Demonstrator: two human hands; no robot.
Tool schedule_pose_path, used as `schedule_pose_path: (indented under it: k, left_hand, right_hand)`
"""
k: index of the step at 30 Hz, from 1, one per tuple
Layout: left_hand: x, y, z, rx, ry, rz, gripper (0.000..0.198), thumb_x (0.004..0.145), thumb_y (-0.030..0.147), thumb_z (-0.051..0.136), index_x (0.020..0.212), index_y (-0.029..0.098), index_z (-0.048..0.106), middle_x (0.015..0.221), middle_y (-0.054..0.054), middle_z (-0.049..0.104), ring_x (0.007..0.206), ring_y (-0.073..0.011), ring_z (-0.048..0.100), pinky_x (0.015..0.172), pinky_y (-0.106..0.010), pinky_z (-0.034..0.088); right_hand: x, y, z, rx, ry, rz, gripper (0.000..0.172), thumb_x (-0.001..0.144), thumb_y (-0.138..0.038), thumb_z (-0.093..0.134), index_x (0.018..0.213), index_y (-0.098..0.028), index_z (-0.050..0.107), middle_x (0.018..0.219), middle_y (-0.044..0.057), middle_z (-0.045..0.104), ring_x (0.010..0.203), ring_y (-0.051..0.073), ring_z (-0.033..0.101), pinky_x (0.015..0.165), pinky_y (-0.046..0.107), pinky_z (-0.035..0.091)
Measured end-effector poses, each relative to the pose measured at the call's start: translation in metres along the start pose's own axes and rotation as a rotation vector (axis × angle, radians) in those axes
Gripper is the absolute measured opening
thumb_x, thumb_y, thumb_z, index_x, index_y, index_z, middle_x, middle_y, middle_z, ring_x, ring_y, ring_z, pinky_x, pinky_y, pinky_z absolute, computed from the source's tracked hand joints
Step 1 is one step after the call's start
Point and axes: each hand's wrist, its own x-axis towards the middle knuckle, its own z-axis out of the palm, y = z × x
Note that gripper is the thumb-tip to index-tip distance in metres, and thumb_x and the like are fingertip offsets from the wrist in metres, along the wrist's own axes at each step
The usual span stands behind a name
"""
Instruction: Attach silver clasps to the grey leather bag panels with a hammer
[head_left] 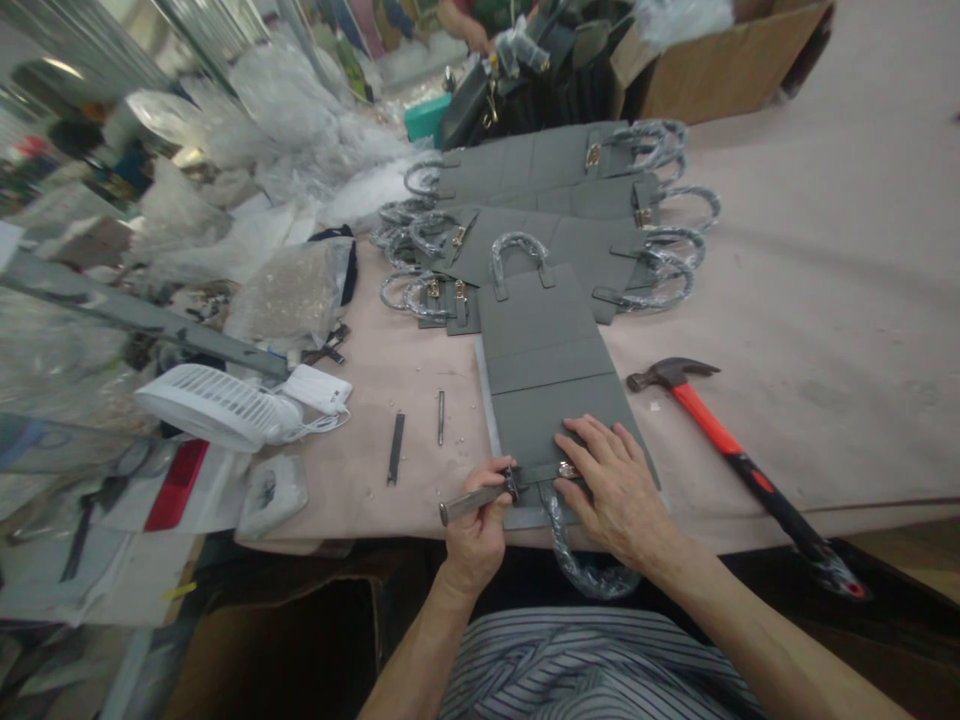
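My left hand [478, 530] is closed round a metal rod-shaped punch [466, 503]. The punch lies tilted nearly flat, its right end by a narrow grey strap [536, 471] at the near end of a grey bag panel [551, 345]. Fingers spread, my right hand [619, 490] lies on the panel, with thumb and forefinger beside a shiny metal clasp [567, 469]. A plastic-wrapped handle [574, 555] hangs from the panel over the table's front edge. Another wrapped handle [519, 243] stands at its far end.
A claw hammer [709, 425] lies to the right. Left of the panel are a dark flat strip [395, 448], a small metal rod [441, 418] and a white fan [217, 405]. More bag panels [540, 235] are piled behind. A cardboard box [727, 70] and a person's arm [466, 25] are farther back.
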Motion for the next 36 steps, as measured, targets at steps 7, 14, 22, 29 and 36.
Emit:
schedule_pose_path:
  k: [7,14,22,29,36]
  left_hand:
    - [-0.007,0.002,0.002,-0.020,0.051,-0.047,0.011,0.096,0.018,0.058,0.105,0.022,0.064,0.121,-0.010,0.071,0.110,-0.0237,0.071,0.099,-0.043,0.057]
    - [-0.006,0.006,0.003,-0.127,0.102,-0.161,0.012,0.096,0.019,0.060,0.106,0.021,0.065,0.120,-0.010,0.072,0.107,-0.0231,0.073,0.096,-0.039,0.059]
    - [-0.003,0.007,0.003,-0.210,0.093,-0.184,0.013,0.094,0.018,0.063,0.107,0.021,0.066,0.120,-0.009,0.072,0.106,-0.0237,0.073,0.095,-0.039,0.059]
    - [-0.001,0.005,0.000,-0.187,0.057,-0.161,0.016,0.096,0.017,0.061,0.111,0.022,0.064,0.121,-0.009,0.071,0.107,-0.0232,0.073,0.096,-0.040,0.059]
    - [-0.004,0.004,0.001,-0.192,0.077,-0.203,0.014,0.096,0.018,0.060,0.110,0.021,0.063,0.122,-0.009,0.071,0.107,-0.0239,0.073,0.097,-0.042,0.059]
  right_hand:
    - [0.000,-0.001,0.000,0.011,0.001,0.006,0.041,0.095,-0.031,0.052,0.131,-0.016,0.061,0.144,0.016,0.055,0.137,0.033,0.046,0.117,0.056,0.030]
    - [0.001,-0.001,-0.002,0.006,-0.015,0.011,0.040,0.095,-0.030,0.051,0.131,-0.015,0.061,0.144,0.016,0.055,0.138,0.033,0.045,0.117,0.056,0.030]
    - [0.001,0.002,-0.003,0.013,-0.058,-0.002,0.037,0.096,-0.030,0.050,0.128,-0.016,0.061,0.145,0.016,0.053,0.139,0.034,0.043,0.115,0.059,0.030]
    - [0.006,-0.011,-0.019,0.007,-0.125,-0.018,0.035,0.094,-0.021,0.049,0.127,-0.018,0.063,0.143,0.017,0.052,0.139,0.036,0.041,0.114,0.062,0.029]
    - [0.027,-0.024,-0.022,0.157,-0.125,0.032,0.027,0.090,-0.015,0.049,0.105,-0.023,0.070,0.120,0.010,0.063,0.115,0.028,0.054,0.112,0.058,0.025]
